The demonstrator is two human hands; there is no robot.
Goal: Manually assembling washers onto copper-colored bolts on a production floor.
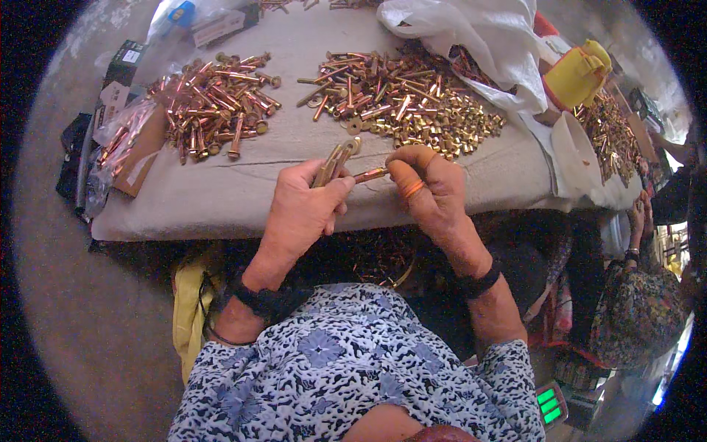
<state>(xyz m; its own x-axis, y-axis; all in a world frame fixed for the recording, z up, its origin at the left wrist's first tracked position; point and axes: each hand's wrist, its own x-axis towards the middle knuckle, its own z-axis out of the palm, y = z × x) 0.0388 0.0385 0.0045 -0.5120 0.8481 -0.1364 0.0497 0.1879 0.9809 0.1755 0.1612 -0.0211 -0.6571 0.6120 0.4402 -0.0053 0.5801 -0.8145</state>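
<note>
Got the left fingers (335, 193) closed around a small bundle of brass-coloured metal parts (333, 165), poking up and away with a flat, round metal ring (359, 141) at the far end. Got the right fingers (421, 156) pinched on one end of a slim, coppery-gold metal bolt (372, 174), so bridging the gap between left and right. Can't tell about any grip on its other end, close up against the left fingers. Wearing a bright orange band (413, 188) around one of the right fingers too.

Just beyond the right fingers, on a beige cloth-covered surface (184, 195): loads of short, shiny gold-coloured metal tubes (442, 121), running into a heap of longer coppery-gold metal bolts (361, 81) farther off. Past the left fingers and off to the left, another heap of long copper-toned metal bolts (217, 110), then an open brown cardboard box (147, 147) beside that. Well beyond the right fingers and to the right, a yellow plastic jug (578, 77) near a crumpled white plastic bag (486, 37).
</note>
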